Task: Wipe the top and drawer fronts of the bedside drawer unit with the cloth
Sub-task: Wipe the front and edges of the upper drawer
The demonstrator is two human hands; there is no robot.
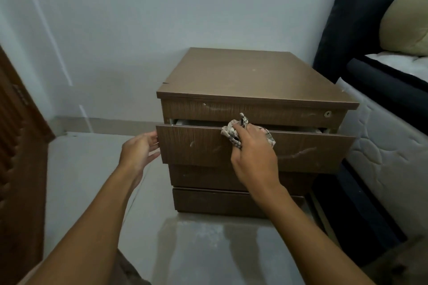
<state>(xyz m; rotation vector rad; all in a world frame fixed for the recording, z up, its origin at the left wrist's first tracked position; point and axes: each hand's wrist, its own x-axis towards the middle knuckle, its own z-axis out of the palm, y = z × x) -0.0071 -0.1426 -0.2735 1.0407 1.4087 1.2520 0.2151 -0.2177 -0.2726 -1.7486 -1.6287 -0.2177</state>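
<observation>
Brown drawer unit (pixel 250 76), scuffed; second drawer (pixel 196 146) ajar. Right hand (pixel 253 157) clamps crumpled patterned cloth (pixel 234 133) on it; left hand (pixel 139 150) spread at its edge.

Drawer unit (pixel 254 76) left of bed (pixel 382 136), against wall (pixel 139 18).

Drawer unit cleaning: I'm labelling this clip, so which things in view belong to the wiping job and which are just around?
Part of the job:
drawer unit
second drawer, pulled out
cloth in the right hand
left hand at the drawer's edge

Just around:
mattress
pillow
wooden door
</observation>
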